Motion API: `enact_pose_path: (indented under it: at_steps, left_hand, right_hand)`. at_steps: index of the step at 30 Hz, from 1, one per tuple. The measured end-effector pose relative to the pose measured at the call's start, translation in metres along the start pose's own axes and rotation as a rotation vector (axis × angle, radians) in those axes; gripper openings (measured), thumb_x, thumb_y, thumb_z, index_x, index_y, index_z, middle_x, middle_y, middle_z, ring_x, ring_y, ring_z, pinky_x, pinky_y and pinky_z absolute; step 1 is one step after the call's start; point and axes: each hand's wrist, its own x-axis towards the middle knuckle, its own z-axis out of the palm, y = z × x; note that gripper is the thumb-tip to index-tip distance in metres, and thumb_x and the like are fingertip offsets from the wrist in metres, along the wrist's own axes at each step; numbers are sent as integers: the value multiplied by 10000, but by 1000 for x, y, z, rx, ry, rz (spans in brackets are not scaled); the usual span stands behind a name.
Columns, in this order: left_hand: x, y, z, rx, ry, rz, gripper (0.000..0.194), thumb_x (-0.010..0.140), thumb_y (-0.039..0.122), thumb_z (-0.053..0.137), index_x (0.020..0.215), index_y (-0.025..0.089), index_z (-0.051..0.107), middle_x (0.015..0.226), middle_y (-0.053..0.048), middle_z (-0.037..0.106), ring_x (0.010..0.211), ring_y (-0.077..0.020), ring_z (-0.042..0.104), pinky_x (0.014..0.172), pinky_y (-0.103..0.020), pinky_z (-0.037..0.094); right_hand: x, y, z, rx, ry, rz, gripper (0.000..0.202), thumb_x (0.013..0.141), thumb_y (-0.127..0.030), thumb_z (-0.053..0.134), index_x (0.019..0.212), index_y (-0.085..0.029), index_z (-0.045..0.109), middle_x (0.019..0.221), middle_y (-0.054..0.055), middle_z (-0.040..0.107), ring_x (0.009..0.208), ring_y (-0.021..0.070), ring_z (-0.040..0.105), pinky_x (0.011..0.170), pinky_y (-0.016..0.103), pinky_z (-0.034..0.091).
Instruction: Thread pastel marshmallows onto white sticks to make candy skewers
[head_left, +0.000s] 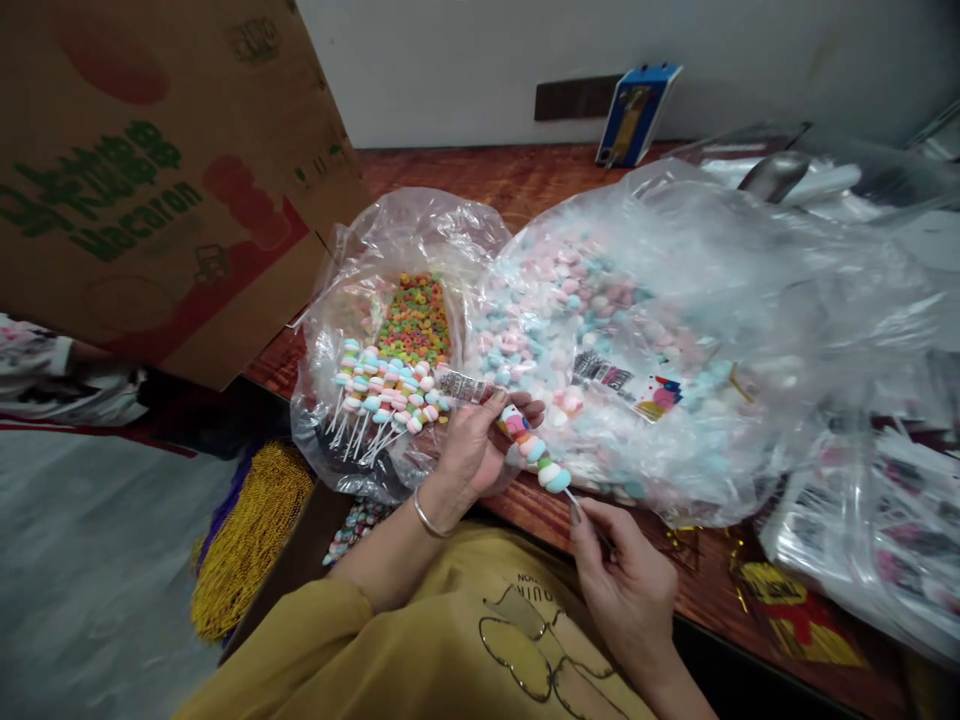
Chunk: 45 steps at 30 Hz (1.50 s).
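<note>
A marshmallow skewer [553,476] in pink, white and pale blue slants between my hands, its upper end inside a small printed clear bag [514,420]. My left hand [476,440] grips this bag between thumb and fingers. Below it, the thumb and fingers of my right hand [628,568] pinch the white stick [572,495]. Left of my left hand, several finished marshmallow skewers [390,392] lie piled with their sticks toward me. Behind them, a clear plastic bag [420,215] holds colourful cereal rings [418,312].
A large clear bag of loose marshmallows [592,285] covers the table's middle. Printed clear bags [885,540] are stacked at right, beside a gold and red packet [802,615]. A cardboard carton [150,230] stands at left; a blue device [637,115] and metal scoop [774,176] are behind.
</note>
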Motion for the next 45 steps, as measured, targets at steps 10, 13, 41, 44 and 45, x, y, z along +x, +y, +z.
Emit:
enact_pose_path:
  at_steps: [10, 13, 41, 44, 45]
  left_hand:
    - [-2, -5, 5, 17, -155, 32, 419, 712, 366, 879, 1033, 182, 682, 741, 19, 631, 690, -129, 642, 821, -348, 571]
    - [-2, -8, 5, -18, -157, -28, 293, 731, 298, 867, 911, 169, 675, 766, 18, 629, 717, -121, 643, 866, -358, 570]
    - [-16, -32, 15, -43, -178, -270, 282, 755, 311, 845, 825, 142, 630, 727, 8, 622, 734, -129, 630, 931, -385, 526]
    - [-16, -33, 14, -27, -171, -280, 319, 722, 327, 867, 824, 141, 630, 725, -1, 637, 758, -154, 656, 917, -396, 532]
    - [-16, -34, 14, -14, -166, -276, 332, 715, 341, 871, 821, 143, 627, 720, -2, 638, 765, -163, 664, 913, -400, 534]
  right_hand:
    - [0, 1, -2, 328, -203, 418, 406, 963, -537, 524, 793, -195, 663, 505, -52, 425, 431, 109, 387, 425, 229, 304]
    - [-1, 3, 0, 573, -288, 613, 435, 957, -594, 517, 820, -197, 631, 492, -80, 350, 411, 98, 315, 405, 223, 260]
    - [16, 19, 20, -415, 116, -394, 138, 1010, -169, 518, 977, -134, 648, 684, 40, 688, 549, 145, 570, 593, 296, 389]
    - [15, 25, 22, -434, 123, -409, 138, 1004, -155, 524, 1080, -120, 634, 727, 49, 707, 592, 155, 601, 625, 292, 414]
    - [14, 27, 23, -461, 113, -438, 143, 994, -149, 538, 1088, -120, 642, 669, 32, 679, 570, 157, 583, 616, 299, 405]
